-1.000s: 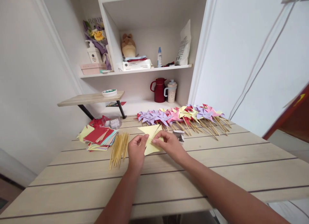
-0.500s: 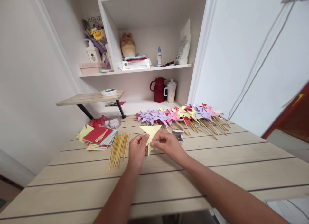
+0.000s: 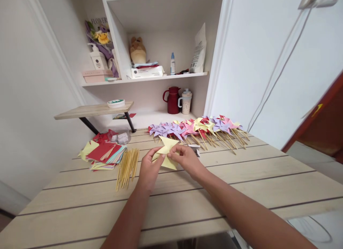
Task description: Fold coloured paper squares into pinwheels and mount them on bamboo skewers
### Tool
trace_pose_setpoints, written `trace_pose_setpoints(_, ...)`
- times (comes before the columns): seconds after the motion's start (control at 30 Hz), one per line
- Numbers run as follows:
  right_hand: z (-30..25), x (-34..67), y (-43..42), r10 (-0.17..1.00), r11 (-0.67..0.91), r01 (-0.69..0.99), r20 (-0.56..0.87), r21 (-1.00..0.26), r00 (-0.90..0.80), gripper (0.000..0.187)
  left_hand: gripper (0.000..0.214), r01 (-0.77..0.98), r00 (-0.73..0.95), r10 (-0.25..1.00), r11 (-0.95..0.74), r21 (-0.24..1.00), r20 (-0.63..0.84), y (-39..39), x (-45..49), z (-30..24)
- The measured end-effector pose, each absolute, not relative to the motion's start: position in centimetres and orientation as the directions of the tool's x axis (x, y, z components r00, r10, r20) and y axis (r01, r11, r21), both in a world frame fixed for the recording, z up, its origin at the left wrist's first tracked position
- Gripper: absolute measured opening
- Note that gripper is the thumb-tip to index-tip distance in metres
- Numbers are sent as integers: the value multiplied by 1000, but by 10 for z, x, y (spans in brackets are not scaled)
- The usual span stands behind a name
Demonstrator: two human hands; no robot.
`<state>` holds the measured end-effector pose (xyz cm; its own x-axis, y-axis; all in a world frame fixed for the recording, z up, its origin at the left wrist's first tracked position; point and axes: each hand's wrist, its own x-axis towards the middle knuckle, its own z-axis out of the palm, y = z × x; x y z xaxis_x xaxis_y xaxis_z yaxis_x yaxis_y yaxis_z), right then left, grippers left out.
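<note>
Both of my hands hold a pale yellow paper piece (image 3: 166, 149) just above the wooden table (image 3: 187, 202). My left hand (image 3: 148, 169) pinches its left side, and my right hand (image 3: 185, 159) pinches it near the centre. The paper's flaps are partly folded into a pinwheel shape. A bundle of thin wooden sticks (image 3: 127, 167) lies on the table just left of my left hand. A row of finished paper pinwheels (image 3: 195, 129) in purple, pink, yellow and red lies on the table beyond my hands.
A stack of red, yellow and blue paper squares (image 3: 103, 154) sits at the table's left. A small clear box (image 3: 120, 137) lies behind it. Behind stand a white shelf unit with a red jug (image 3: 173, 100) and a mug (image 3: 185, 101), and a small raised wooden shelf (image 3: 93, 109).
The yellow paper has been turned and its flaps folded further toward the centre. My hands stay in about the same place; the view has shifted slightly.
</note>
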<state>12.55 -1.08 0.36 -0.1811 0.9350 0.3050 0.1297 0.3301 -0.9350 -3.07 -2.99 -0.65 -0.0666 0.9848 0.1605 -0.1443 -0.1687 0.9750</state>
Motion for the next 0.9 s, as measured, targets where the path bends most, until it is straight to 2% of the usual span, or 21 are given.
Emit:
trace_pose_setpoints(0.37, 1, 125, -9, 937, 331, 130, 309, -935, -163, 14, 36, -176, -57, 985, -170, 970, 163, -34, -28, 0)
trace_pose_setpoints(0.67, 3, 125, -9, 940, 335, 182, 316, -924, -129, 15, 50, -145, -17, 992, -124, 982, 123, -35, -26, -6)
trace_pose_setpoints(0.9, 4, 123, -14, 936, 342, 243, 306, -908, -174, 18, 43, -125, -137, 988, -90, 988, 73, -32, -27, -8)
